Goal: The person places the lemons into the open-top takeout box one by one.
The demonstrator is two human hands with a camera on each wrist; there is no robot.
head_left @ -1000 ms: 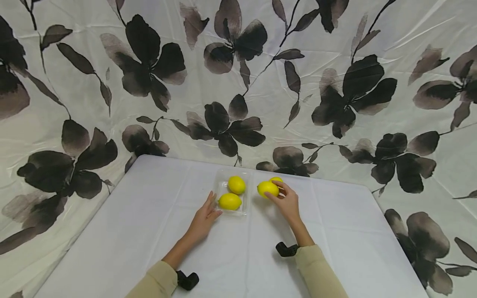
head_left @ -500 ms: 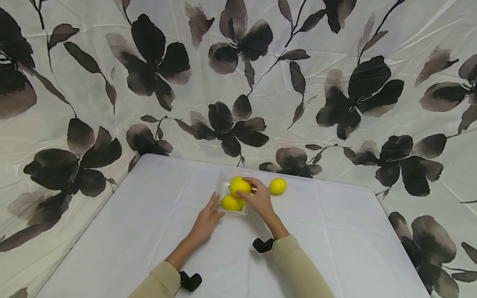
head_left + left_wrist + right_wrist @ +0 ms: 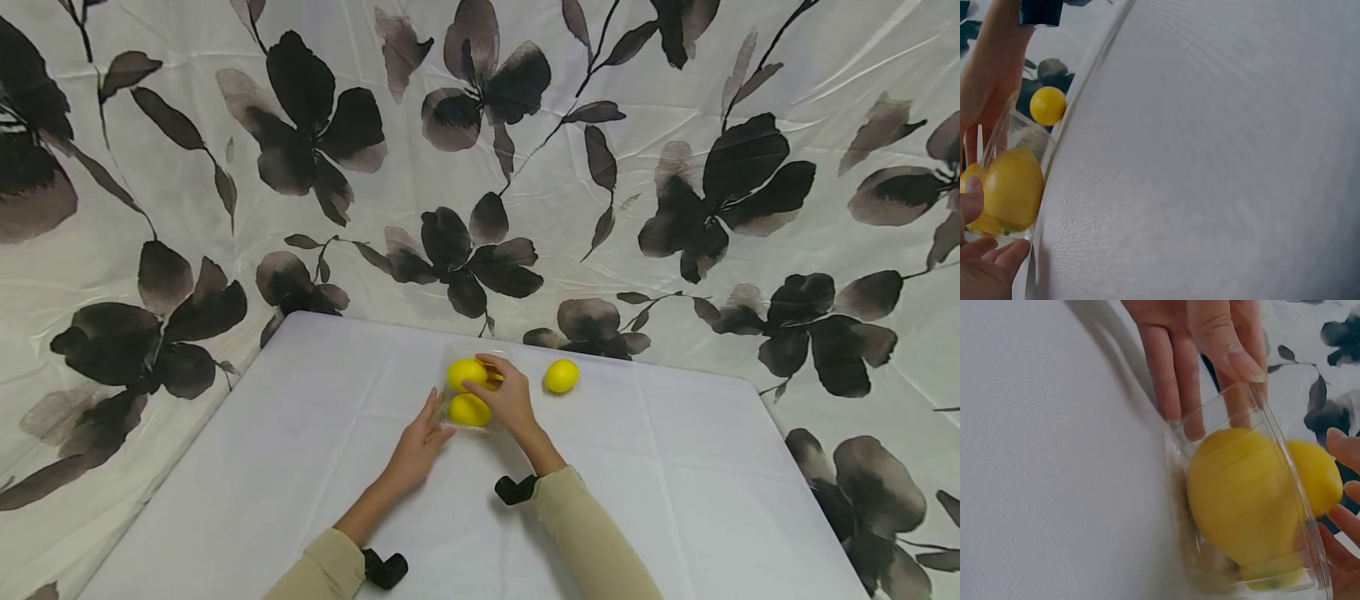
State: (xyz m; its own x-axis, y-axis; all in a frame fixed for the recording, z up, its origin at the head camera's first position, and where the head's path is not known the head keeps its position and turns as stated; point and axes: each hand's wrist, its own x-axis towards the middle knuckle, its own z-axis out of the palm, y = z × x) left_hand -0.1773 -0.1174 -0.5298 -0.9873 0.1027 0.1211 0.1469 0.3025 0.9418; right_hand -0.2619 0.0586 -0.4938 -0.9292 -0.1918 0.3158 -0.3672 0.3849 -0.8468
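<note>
The right hand (image 3: pixel 512 404) pinches a yellow lemon (image 3: pixel 463 372) over the clear box (image 3: pixel 1286 452).

Its long side seems to lie sideways, just past the near lemon (image 3: pixel 469 411) in the box. The left hand (image 3: pixel 417 446) touches the box's left side, fingers straight. The loose lemon (image 3: pixel 562 377) sits on the desk (image 3: pixel 660 492), right of the box, closer to the right hand.

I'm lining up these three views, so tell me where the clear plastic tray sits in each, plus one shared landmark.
Head: clear plastic tray just below center.
Left wrist: far left, slightly below mid-height.
Right wrist: lower part, right of center.
Shared landmark: the left hand, at the tray's edge in all three.
</note>
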